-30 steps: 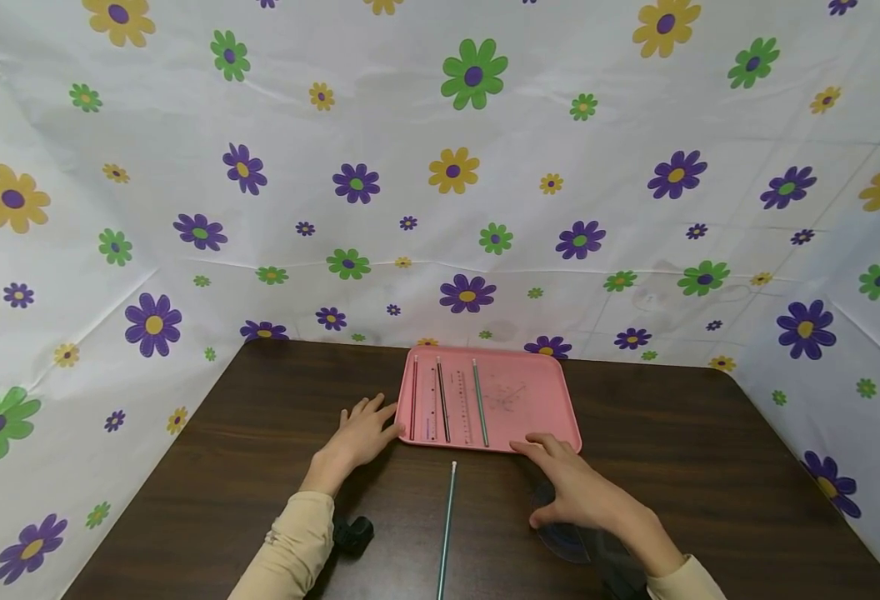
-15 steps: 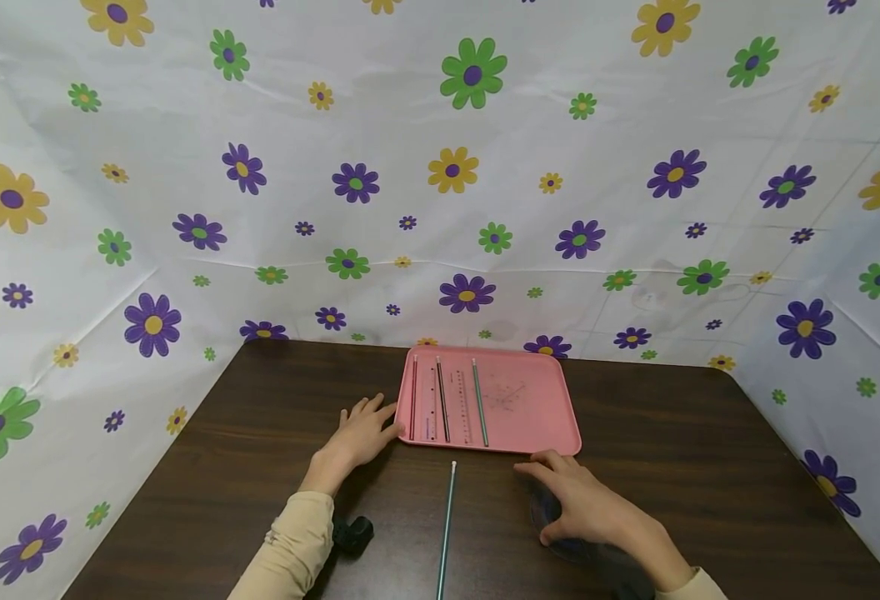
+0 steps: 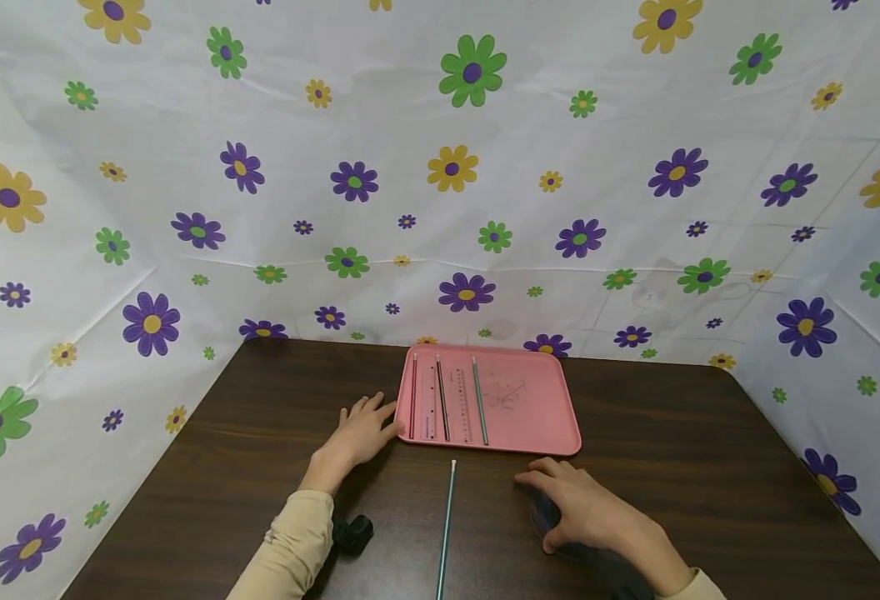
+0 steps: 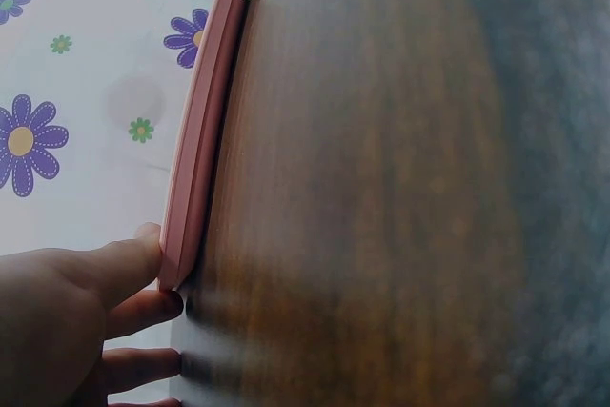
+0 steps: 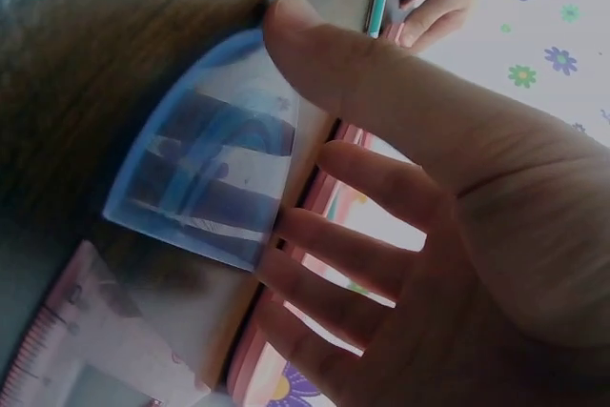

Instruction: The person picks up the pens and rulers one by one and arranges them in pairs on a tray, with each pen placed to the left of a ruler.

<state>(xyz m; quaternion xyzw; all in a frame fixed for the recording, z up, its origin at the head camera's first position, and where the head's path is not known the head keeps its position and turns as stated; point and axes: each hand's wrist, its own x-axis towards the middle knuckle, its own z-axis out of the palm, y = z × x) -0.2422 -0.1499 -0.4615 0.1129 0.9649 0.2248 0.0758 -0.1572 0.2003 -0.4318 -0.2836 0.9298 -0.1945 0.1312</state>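
My left hand [image 3: 357, 435] rests at the near left corner of a pink tray [image 3: 541, 404], its fingers fairly straight against the rim. In the left wrist view the thumb [image 4: 129, 259] touches the tray's side. My right hand [image 3: 590, 510] is over the table in front of the tray's right end. Between its thumb and fingers it holds a clear blue protractor [image 5: 214, 154], tilted; part is hidden by the hand. On the tray lie a red pencil [image 3: 413, 398], a black pencil [image 3: 442, 400], a green pencil [image 3: 480, 402] and two clear rulers [image 3: 463, 406].
A teal pencil [image 3: 447, 525] lies lengthwise on the dark wooden table [image 3: 275, 417], between the hands. A clear set square [image 5: 95, 331] is beside the protractor in the right wrist view. A flowered white cloth [image 3: 387, 100] surrounds the table's back and sides.
My right hand has drawn back slightly from the tray's near rim, and the protractor under it now looks tilted up. My left hand and the tray have stayed put.
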